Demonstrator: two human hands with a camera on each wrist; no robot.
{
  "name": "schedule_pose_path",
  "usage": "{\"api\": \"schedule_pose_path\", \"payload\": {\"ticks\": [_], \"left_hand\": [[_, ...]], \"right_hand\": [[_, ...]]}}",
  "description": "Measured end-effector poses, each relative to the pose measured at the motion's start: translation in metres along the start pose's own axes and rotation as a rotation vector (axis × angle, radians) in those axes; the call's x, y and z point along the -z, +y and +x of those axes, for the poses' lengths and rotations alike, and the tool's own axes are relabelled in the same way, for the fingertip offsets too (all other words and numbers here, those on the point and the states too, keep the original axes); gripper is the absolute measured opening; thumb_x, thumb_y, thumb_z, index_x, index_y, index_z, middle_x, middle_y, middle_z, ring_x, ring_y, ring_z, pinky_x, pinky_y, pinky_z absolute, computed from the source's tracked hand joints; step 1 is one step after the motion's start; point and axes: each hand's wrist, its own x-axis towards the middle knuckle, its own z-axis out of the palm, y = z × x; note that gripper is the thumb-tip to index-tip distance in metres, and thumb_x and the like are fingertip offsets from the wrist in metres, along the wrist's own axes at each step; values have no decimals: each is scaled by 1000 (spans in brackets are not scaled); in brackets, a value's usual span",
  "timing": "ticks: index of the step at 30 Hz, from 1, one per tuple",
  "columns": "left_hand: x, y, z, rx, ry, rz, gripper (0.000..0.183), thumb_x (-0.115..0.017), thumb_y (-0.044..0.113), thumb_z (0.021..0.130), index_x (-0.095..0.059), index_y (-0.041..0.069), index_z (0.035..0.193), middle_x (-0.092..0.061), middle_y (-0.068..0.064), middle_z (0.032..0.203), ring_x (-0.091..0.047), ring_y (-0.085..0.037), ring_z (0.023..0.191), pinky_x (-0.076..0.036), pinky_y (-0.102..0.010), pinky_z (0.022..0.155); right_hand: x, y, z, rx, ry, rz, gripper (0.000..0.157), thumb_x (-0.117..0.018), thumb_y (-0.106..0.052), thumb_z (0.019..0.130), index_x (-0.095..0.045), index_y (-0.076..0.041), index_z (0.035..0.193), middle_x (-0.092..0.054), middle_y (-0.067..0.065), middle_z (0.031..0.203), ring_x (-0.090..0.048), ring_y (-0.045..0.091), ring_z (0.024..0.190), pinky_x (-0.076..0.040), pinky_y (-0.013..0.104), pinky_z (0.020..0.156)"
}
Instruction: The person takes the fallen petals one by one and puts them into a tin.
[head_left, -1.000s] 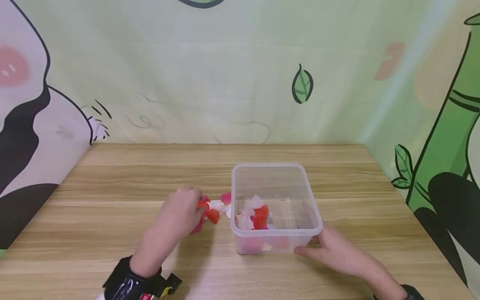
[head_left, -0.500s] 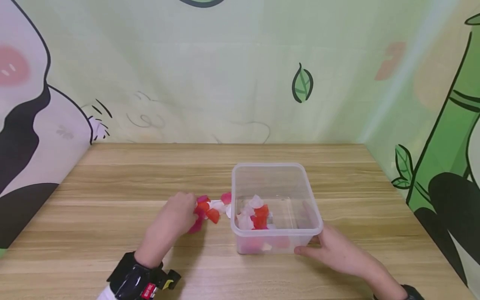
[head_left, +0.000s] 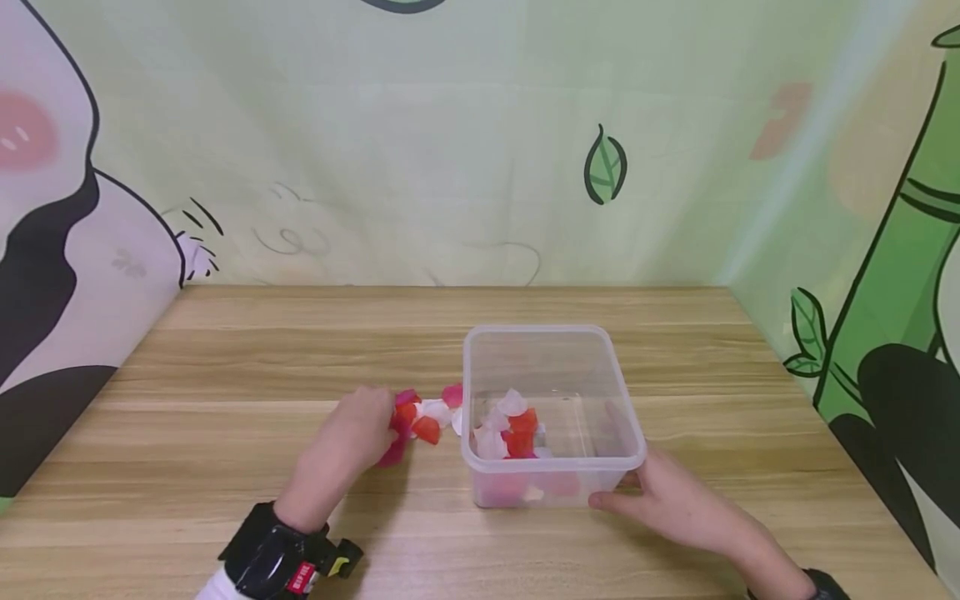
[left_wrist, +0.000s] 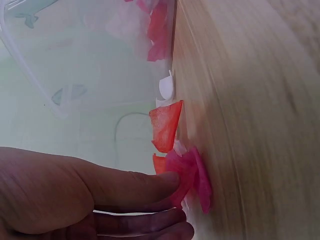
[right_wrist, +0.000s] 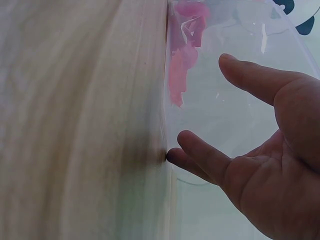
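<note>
My left hand (head_left: 354, 429) is low over the tabletop, at the left end of a small heap of artificial flower petals. Thumb and fingers pinch a pink petal (left_wrist: 185, 167) in the left wrist view. Just past it lie a red petal (head_left: 427, 430) and white petals (head_left: 435, 412). A clear plastic box (head_left: 553, 464) stands right of the heap, without a lid, with red, white and pink petals (head_left: 520, 437) gathered at its left side. My right hand (head_left: 675, 500) rests against the box's near right corner, thumb and fingers spread and fairly straight in the right wrist view.
The wood-grain table (head_left: 262, 333) reaches back to a printed cloth backdrop (head_left: 450, 167) with leaves and panda figures. A further pink petal (head_left: 452, 395) lies close to the box's left wall. A black wrist strap (head_left: 273, 554) sits on my left wrist.
My left hand has drawn back slightly to the left and down, uncovering more of the pink and red petals. The right hand and the box have stayed in place.
</note>
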Motion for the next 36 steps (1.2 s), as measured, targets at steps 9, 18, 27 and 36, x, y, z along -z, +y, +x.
{"api": "schedule_pose_path", "payload": {"ticks": [9, 18, 27, 36], "left_hand": [[-4, 1, 1, -6, 15, -5, 14, -71, -11, 80, -62, -1, 76, -55, -9, 67, -52, -22, 61, -47, -34, 55], [-4, 3, 2, 16, 11, -32, 17, -64, -15, 83, -62, 0, 78, -55, -10, 68, -52, -23, 60, -45, -31, 52], [4, 6, -1, 18, 18, -75, 18, -67, -15, 83, -65, 2, 78, -54, -8, 67, -51, -22, 59, -44, -29, 53], [16, 9, -4, -16, 18, -124, 22, -67, -12, 82, -63, 5, 68, -53, -3, 62, -49, -18, 56, -42, -27, 51]], "right_hand": [[1, 1, 1, -12, -1, -10, 83, -80, -22, 92, -30, 1, 154, -62, 11, 131, -65, 19, 113, -55, 34, 94], [-1, 0, 0, 8, -3, 2, 80, -79, -23, 93, -33, 1, 153, -63, 9, 130, -65, 19, 113, -55, 34, 94], [1, 1, 2, -21, -5, 10, 80, -80, -22, 92, -32, -1, 153, -61, 12, 132, -64, 21, 115, -54, 34, 95], [1, 1, 2, -15, -3, 4, 76, -80, -21, 92, -36, -1, 150, -62, 10, 131, -65, 20, 114, -54, 35, 94]]}}
